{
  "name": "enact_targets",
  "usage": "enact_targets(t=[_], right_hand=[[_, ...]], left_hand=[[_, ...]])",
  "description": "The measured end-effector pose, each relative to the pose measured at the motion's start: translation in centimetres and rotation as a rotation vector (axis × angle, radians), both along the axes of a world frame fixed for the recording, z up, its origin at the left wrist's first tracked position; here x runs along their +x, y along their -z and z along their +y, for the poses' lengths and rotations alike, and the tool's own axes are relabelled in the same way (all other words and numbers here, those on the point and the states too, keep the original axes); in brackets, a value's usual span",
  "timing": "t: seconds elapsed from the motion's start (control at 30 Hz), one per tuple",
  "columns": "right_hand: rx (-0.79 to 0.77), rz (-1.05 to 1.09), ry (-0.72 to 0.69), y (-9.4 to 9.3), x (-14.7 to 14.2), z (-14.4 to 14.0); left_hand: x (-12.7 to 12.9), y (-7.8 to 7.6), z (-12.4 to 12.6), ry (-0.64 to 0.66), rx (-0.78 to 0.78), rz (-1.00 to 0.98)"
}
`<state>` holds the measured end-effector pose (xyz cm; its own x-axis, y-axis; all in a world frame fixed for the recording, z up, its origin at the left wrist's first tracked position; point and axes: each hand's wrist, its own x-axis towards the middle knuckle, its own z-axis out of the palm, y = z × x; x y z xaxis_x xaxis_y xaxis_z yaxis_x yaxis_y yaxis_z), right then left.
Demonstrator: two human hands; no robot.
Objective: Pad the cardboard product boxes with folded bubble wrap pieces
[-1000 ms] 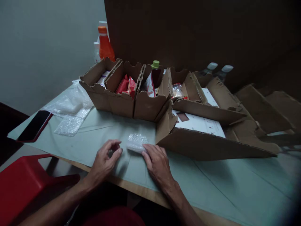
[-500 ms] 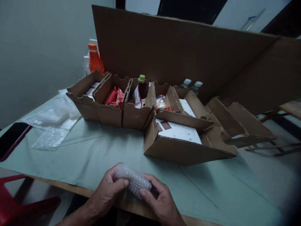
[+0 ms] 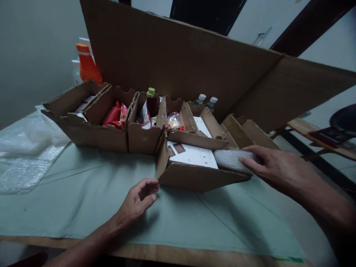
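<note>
Rough corrugated cardboard box [image 3: 194, 178], glossy bubble-wrap bundle [image 3: 228, 159], matt cloth [image 3: 83, 185]

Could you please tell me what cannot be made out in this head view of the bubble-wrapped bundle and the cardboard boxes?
- What the bubble-wrapped bundle contains: the wrap hides it, and the right hand covers its end.
- The two clear bottles: only their caps show behind the cardboard boxes.
- Print on the white card: too small.
- The left hand holds nothing.

Bubble-wrapped bundle [image 3: 230, 160] is held by right hand [image 3: 274, 168] over cardboard box [image 3: 194, 177], centre frame; left hand [image 3: 137, 200] hangs open above counter [image 3: 83, 193].
</note>
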<state>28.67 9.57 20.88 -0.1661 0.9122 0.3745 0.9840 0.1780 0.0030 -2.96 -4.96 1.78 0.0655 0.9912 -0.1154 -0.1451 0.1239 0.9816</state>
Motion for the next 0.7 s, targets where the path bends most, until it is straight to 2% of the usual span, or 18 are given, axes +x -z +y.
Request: enact_targets(t=[0.1, 0.17, 0.37, 0.47, 0.5, 0.57, 0.63, 0.7], right_hand=[[-0.351, -0.254, 0.032, 1.0, -1.8, 2.6], [-0.472, -0.316, 0.049, 1.5, -3.1, 3.5], [-0.637, -0.357, -0.050, 2.9, -5.8, 4.7], [-0.690, -0.392, -0.082, 2.6, -6.1, 4.4], [-0.683, -0.385, -0.083, 2.2, -5.9, 3.9], [-0.568, -0.299, -0.058, 0.9, -4.7, 1.9], [-0.340, -0.112, 0.003, 0.0, -2.5, -1.3], [-0.114, 0.109, 0.088, 0.2, 0.2, -4.8]], left_hand=[[0.2, 1.1, -0.1, 0.007, -0.043, 0.009], [0.0, 1.3, -0.2, 0.013, -0.062, 0.021], [-0.1, 1.1, -0.2, 0.027, -0.077, 0.049], [0.0, 1.2, -0.1, 0.034, -0.076, 0.068], [0.0, 1.2, -0.2, 0.032, -0.069, 0.079], [-0.1, 1.1, -0.4, 0.016, -0.039, 0.125], [-0.3, 0.6, -0.7, -0.016, 0.016, 0.207], [-0.4, -0.1, -0.9, -0.059, 0.101, 0.287]])
